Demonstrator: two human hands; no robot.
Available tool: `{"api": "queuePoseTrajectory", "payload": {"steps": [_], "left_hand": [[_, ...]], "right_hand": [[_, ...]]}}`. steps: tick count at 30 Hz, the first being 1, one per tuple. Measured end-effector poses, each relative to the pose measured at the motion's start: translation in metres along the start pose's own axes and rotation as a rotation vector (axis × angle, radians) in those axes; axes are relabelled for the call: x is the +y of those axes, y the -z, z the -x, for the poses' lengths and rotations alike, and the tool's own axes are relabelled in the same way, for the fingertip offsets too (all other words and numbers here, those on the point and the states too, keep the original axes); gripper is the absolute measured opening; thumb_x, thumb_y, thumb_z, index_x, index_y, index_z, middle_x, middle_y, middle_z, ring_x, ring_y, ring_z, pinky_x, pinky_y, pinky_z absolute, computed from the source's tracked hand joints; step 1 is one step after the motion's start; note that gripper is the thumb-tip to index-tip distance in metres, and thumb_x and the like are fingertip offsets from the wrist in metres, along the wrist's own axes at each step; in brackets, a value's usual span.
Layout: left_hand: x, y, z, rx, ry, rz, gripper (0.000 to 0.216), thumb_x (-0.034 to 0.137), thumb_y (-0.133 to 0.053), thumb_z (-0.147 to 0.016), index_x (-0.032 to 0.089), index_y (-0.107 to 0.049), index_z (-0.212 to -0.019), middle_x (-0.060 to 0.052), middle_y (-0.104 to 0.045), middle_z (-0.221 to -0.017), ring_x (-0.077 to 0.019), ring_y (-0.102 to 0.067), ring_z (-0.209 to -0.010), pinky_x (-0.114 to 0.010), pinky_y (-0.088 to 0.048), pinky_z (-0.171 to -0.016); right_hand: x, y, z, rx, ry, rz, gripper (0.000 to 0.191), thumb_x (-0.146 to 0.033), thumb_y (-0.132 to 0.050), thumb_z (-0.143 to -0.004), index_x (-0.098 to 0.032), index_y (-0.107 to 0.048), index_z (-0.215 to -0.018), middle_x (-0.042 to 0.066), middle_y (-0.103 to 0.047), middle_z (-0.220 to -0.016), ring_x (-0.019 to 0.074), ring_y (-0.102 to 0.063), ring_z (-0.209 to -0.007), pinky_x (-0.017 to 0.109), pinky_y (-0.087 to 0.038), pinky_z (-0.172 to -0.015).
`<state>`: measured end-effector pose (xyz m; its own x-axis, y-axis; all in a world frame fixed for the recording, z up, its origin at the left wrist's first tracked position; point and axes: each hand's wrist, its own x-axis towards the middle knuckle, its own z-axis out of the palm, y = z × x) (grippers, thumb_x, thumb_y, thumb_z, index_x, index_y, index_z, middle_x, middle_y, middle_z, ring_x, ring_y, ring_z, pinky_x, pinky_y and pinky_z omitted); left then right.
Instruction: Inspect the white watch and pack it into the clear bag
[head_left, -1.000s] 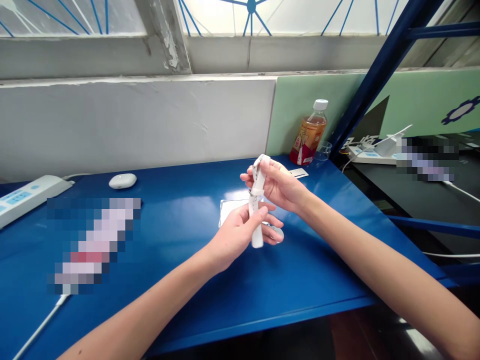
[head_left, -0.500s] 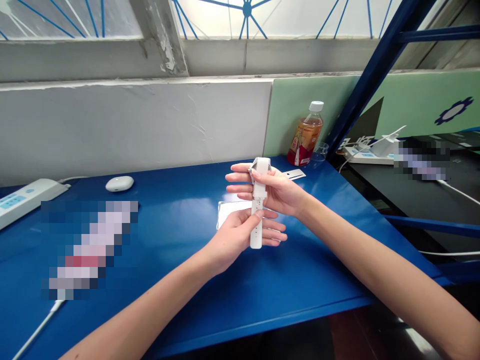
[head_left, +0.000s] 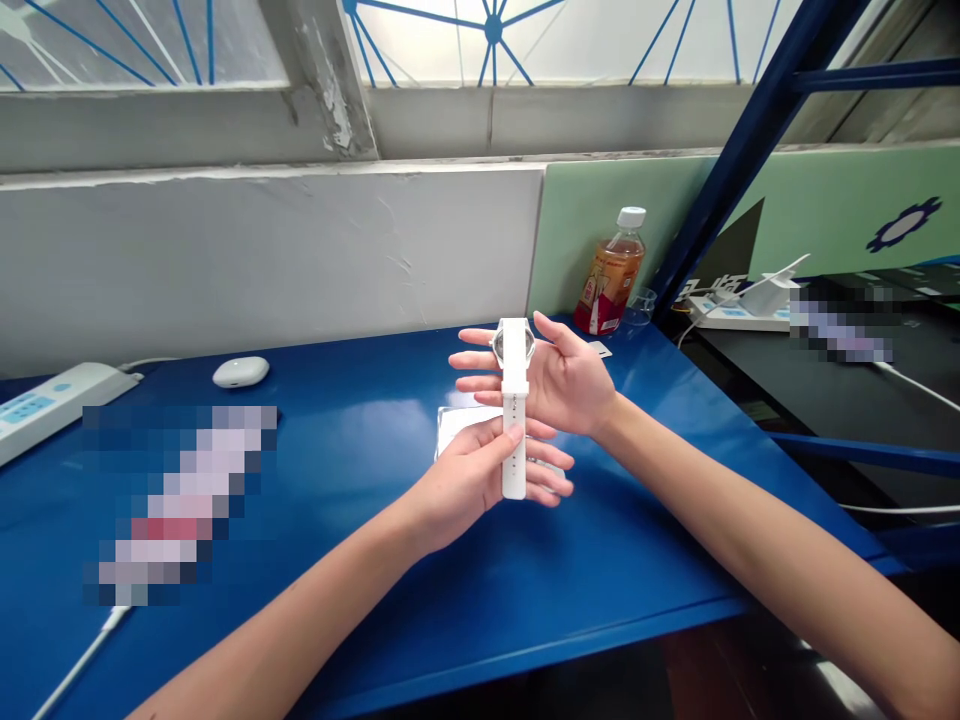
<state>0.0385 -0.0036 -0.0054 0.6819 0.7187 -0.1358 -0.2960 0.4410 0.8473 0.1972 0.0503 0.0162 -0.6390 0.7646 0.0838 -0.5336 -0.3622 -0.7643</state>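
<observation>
A white wristwatch (head_left: 514,405) with a long white strap stands upright above the blue table (head_left: 360,440). My left hand (head_left: 480,475) pinches the lower part of the strap between thumb and fingers. My right hand (head_left: 559,385) is behind the watch's upper end with its palm open and fingers stretched out to the left; the watch face rests against those fingers. Under the hands a white card or packet (head_left: 457,425) lies flat on the table.
A bottle of amber drink (head_left: 611,275) stands at the back by a green panel. A white mouse-like case (head_left: 240,372) and a white power strip (head_left: 52,400) lie at the left. A blue steel post (head_left: 742,150) and a second power strip (head_left: 739,308) are at right.
My right hand has opened from a grip on the watch's top to a flat palm behind it. The watch has turned upright, and the left hand has kept hold of the strap.
</observation>
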Motion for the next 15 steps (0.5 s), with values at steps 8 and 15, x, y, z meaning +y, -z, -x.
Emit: {"api": "queuePoseTrajectory", "payload": {"steps": [8, 15], "left_hand": [[0.004, -0.003, 0.002, 0.115, 0.000, -0.024, 0.021, 0.033, -0.060, -0.095, 0.014, -0.066, -0.089, 0.010, -0.040, -0.036, -0.0035, -0.030, -0.029, -0.020, -0.046, -0.048], [0.001, -0.005, 0.004, -0.104, 0.050, 0.016, 0.037, 0.051, -0.055, -0.096, 0.015, -0.065, -0.102, 0.003, -0.059, -0.050, -0.0125, -0.058, -0.043, -0.031, -0.055, -0.063]], "right_hand": [[0.008, 0.006, -0.004, 0.042, 0.062, -0.021, 0.033, -0.042, -0.053, -0.096, -0.015, -0.068, -0.105, 0.006, -0.074, -0.093, 0.0190, -0.072, -0.089, 0.034, -0.055, -0.089], [0.020, 0.000, -0.005, 0.121, 0.167, -0.035, 0.035, -0.052, -0.078, -0.075, -0.021, -0.062, -0.074, -0.001, -0.074, -0.077, 0.0187, -0.074, -0.089, 0.032, -0.056, -0.087]]}}
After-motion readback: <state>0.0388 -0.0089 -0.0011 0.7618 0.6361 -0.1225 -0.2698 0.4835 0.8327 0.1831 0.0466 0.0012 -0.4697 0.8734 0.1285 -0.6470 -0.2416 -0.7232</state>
